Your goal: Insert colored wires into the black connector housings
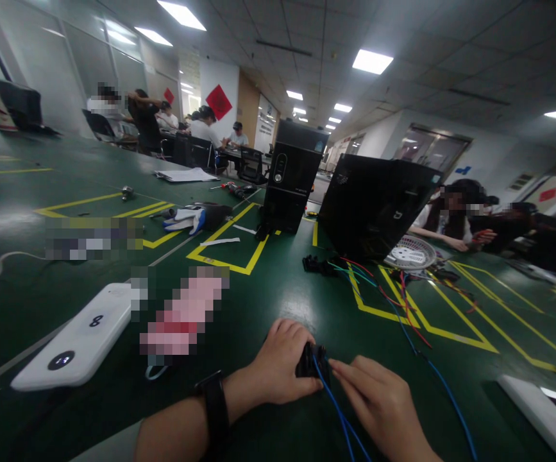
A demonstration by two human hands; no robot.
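Low in the head view, my left hand (280,364) is closed around a small black plastic connector (312,360). It wears a black wristband. My right hand (378,401) meets the connector from the right, fingers pinched on the blue wires (342,420) that leave it toward me. More blue, red and green wires (393,301) trail across the green table (278,289) to another black connector (317,264) farther off.
A white power bank (78,340) lies at left. Two black computer cases (293,176) (371,205) stand at the back, with a white fan (410,253), gloves (186,219) and papers (184,174). People sit at far left and right. A white device (544,410) is at the right edge.
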